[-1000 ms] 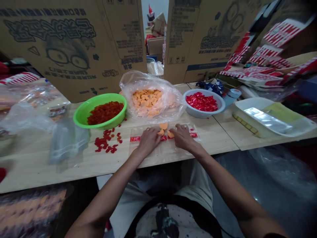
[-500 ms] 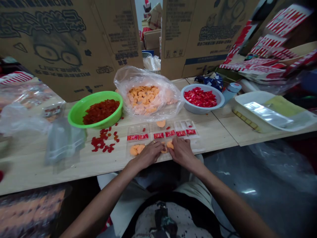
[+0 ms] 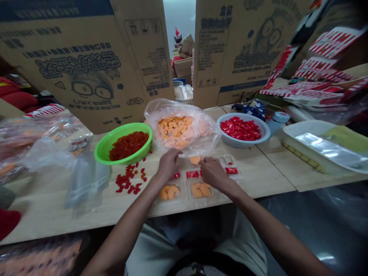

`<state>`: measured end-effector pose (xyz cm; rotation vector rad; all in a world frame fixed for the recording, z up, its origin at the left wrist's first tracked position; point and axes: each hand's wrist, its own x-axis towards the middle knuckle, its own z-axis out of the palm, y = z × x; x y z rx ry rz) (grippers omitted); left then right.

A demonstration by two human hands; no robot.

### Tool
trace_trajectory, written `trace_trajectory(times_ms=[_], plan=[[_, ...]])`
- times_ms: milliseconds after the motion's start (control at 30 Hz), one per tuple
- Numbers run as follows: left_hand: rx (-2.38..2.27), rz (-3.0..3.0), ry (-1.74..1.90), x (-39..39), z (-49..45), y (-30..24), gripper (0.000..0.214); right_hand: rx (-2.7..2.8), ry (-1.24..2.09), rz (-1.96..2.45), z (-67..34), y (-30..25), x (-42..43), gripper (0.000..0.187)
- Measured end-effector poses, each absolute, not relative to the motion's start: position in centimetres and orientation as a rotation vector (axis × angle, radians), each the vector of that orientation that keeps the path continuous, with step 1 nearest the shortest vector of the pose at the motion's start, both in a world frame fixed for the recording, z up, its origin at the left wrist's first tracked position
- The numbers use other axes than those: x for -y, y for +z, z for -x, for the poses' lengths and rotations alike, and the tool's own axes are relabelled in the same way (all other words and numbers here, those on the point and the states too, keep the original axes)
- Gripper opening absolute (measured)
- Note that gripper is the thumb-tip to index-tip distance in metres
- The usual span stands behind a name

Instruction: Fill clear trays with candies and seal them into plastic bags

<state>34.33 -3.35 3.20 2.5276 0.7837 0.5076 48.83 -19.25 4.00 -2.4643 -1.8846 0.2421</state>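
Note:
My left hand [image 3: 170, 164] reaches over the left part of the clear compartment tray [image 3: 186, 196], its fingers stretched toward the front edge of a clear plastic bag [image 3: 211, 143] of orange snack pieces [image 3: 172, 126]. No object shows in it. At the tray's far side, my right hand [image 3: 212, 171] has its fingers curled against the right edge of a loose orange piece [image 3: 194, 159]. Orange pieces [image 3: 201, 189] fill two near compartments. Small red packets [image 3: 192, 174] lie in the middle row, partly hidden by both hands.
Left of the tray are a green bowl [image 3: 99, 155] of dark red bits, scattered red bits [image 3: 128, 180] and clear bags [image 3: 86, 180]. A pale blue bowl [image 3: 241, 143] of red packets and a white tub [image 3: 304, 153] stand right. Cardboard boxes [image 3: 138, 76] form a wall behind.
Both hands have left the near compartments and moved forward, the left toward the bag and the right to the loose orange piece. Orange pieces now show in the second near compartment. The view has shifted.

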Motion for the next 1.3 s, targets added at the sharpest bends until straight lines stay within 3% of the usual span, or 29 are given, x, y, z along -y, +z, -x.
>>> trace_trajectory(times_ms=[200, 333, 433, 567, 667, 800, 900, 1033, 1167, 1300], plan=[[-1.268, -2.240, 0.261, -4.3, -41.8, 2.1, 0.012, 1.967, 0.161, 2.462, -49.9, 1.6, 14.4, 0.039], [-1.320, -2.036, 0.257, -4.9, -43.1, -0.5, 0.039, 1.863, 0.166, 2.455, -50.9, 1.4, 13.5, 0.032], [-1.285, -1.834, 0.358, -4.9, -42.7, -1.3, 0.044, 1.660, 0.293, 2.343, -52.3, 1.9, 14.0, 0.025], [-1.167, -1.512, 0.526, -5.2, -41.9, -0.3, 0.030, 1.202, 0.697, 1.969, -54.7, 2.6, 16.8, 0.016], [-1.059, -1.334, 0.642, -5.5, -41.2, 1.5, 0.021, 0.874, 0.994, 1.654, -56.5, 3.1, 20.5, 0.027], [-0.914, -1.225, 0.684, -3.5, -40.5, 3.9, 0.027, 0.772, 0.900, 1.651, -59.1, 3.9, 26.5, 0.040], [-0.746, -1.353, 0.705, 1.1, -40.6, 5.0, 0.032, 0.811, 0.701, 1.839, -60.6, 4.4, 30.2, 0.038], [-0.426, -1.942, 0.649, 10.2, -41.0, 4.8, 0.009, 0.894, 0.615, 2.031, -61.4, 3.7, 32.4, 0.028], [-0.052, -2.447, 0.653, 17.6, -41.2, 1.9, 0.018, 1.104, 0.775, 1.992, -61.4, 2.7, 32.4, 0.022], [0.056, -2.692, 0.380, 20.0, -40.8, -0.7, 0.021, 1.234, 0.928, 1.928, -60.9, 1.8, 32.0, 0.021]])
